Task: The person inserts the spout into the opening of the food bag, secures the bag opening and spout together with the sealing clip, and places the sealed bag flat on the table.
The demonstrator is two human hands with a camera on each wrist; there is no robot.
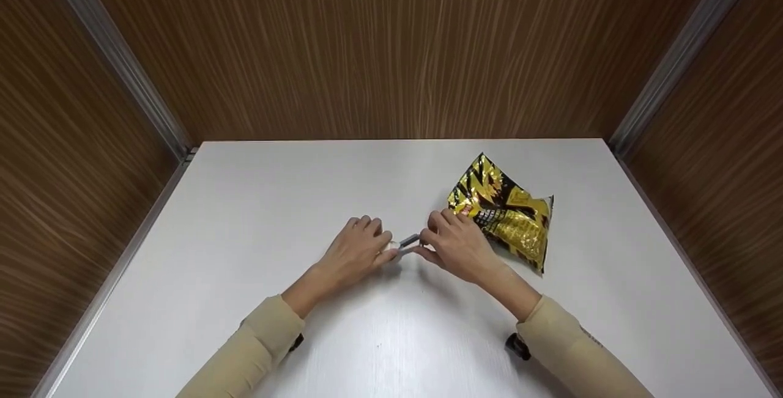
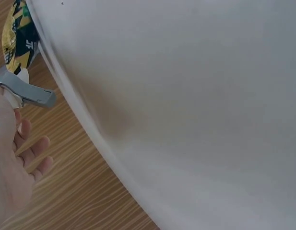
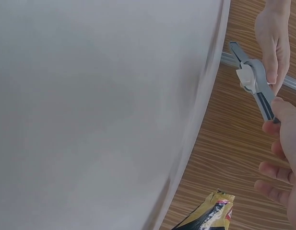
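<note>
Bare white table ahead and left of the fingers. Just right of the fingers, a gold snack bag in the way. Wooden walls beyond.

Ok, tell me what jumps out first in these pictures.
The shiny gold and black snack bag stands out, lying on the white table just right of centre, behind the right hand. Next the eye goes to the two hands meeting mid-table: the left hand and the right hold a small grey clip between them.
</note>
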